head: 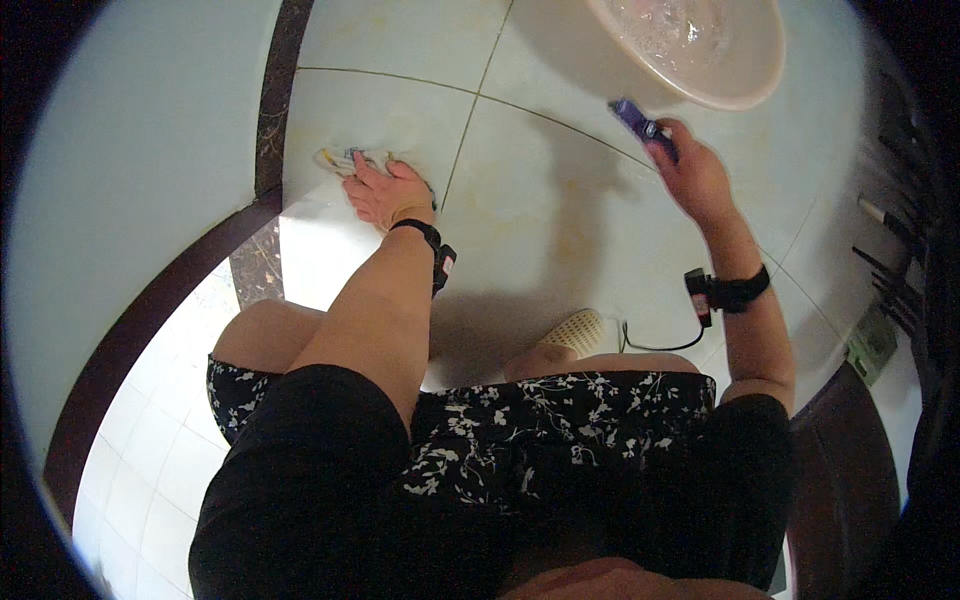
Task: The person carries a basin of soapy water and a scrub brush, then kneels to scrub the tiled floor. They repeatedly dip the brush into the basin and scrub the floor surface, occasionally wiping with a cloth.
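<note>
My left hand (386, 191) presses down on a pale cloth (330, 159) with coloured marks, against the floor tiles near the wall. Most of the cloth is hidden beneath the palm and fingers. Gripped in my right hand (694, 169) is a purple-blue hand tool (634, 118) with a dark tip. It is held above the floor, just short of a basin; whether it is a scraper or a brush I cannot tell. The pale plastic basin (761, 82) contains sudsy water (679, 34).
Pale floor tiles (517, 187) bear yellowish stains. A dark marble strip (274, 97) and dark door trim (172, 289) edge the wall at left. A perforated slipper (579, 332) and a black cable (664, 347) are near my knees. Dark, blurred objects (892, 277) line the right side.
</note>
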Tool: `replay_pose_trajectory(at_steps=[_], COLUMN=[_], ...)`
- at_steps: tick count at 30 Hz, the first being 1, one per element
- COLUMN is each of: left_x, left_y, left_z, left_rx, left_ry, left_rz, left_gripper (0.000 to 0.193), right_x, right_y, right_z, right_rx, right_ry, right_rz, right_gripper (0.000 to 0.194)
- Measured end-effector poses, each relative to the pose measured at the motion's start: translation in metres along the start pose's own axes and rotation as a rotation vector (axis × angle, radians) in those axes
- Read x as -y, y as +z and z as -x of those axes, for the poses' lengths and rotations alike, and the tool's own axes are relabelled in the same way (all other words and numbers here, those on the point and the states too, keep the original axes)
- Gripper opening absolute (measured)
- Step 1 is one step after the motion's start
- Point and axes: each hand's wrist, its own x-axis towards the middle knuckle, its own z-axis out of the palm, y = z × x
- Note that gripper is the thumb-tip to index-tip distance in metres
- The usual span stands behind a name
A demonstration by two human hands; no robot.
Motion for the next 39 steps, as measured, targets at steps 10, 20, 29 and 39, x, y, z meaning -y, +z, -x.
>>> replay_pose_trajectory(at_steps=[10,20,29,39], left_x=[-0.001,0.000,-0.001,0.004], left_y=[-0.003,0.003,0.004,0.014], left_z=[-0.003,-0.004,-0.003,-0.017], left_rx=[0.013,0.056,0.032,-0.043], left_ry=[-0.009,-0.005,-0.011,-0.113], left_rz=[-0.042,0.017,0.038,0.092], left_gripper=[0.059,0.061,0.060,0.059], right_x=[0.071,-0.087,0.106,-0.081], right_y=[0.087,0.073,0.115,0.057], right_z=[-0.048,0.037,-0.070,0.025], right_rx=[0.164,0.200,0.165,0.421], right_ry=[-0.097,0.148,-0.122,0.288], right_rz=[0.130,0.264,0.146,0.409], right_gripper=[0.028,0.032,0.028,0.034])
